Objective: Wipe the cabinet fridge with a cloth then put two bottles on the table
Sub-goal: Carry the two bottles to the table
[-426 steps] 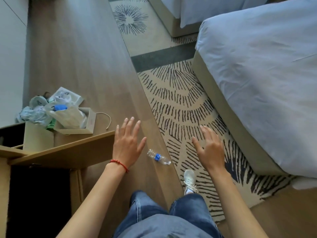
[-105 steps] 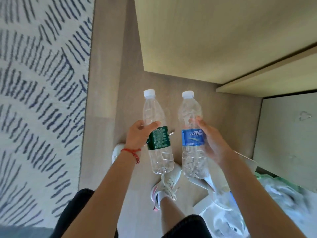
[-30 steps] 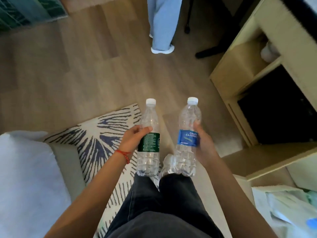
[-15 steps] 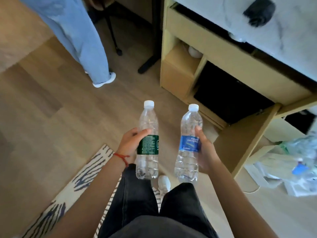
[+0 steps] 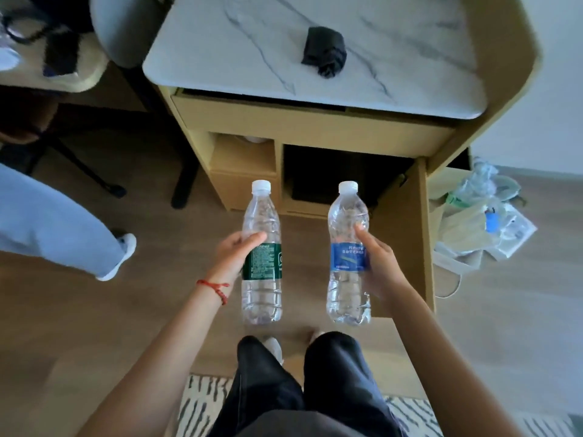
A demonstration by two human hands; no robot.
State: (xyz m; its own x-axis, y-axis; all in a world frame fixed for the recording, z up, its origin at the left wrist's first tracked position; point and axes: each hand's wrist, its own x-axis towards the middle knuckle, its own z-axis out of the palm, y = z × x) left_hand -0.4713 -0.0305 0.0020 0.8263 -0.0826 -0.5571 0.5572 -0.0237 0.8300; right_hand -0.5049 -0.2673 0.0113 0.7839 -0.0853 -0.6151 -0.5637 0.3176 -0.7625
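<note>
So in the last half second we've swung round to face the cabinet square on, and the white marble-patterned desk (image 5: 410,74) on top of it now fills the upper part of the view instead of just peeking in at the right corner. That's the big change: the drop-off spot is finally right in front of us.

Going left to right: there's someone's pale blue trouser leg (image 5: 47,222) off to the left, now further out to the side than before. Then our left hand (image 5: 235,255) with its grip wrapped round the clear plastic bottle with the green label (image 5: 262,247), thumb across the front, bottle upright with its white cap up. Just beside it, not touching, the right hand (image 5: 377,263) has its grip clamped on the clear plastic bottle with the blue label (image 5: 348,250), same upright pose. Both are held in the air in front of the open wooden cabinet (image 5: 315,130), lower than the desk. A rolled black cloth (image 5: 325,50) is sitting on the marble. Far right, a pile of clear plastic bags (image 5: 482,216) on the floor.

We reckon wiping's done, so we just lift both bottles and stand them on the desk, clear of the cloth.
</note>
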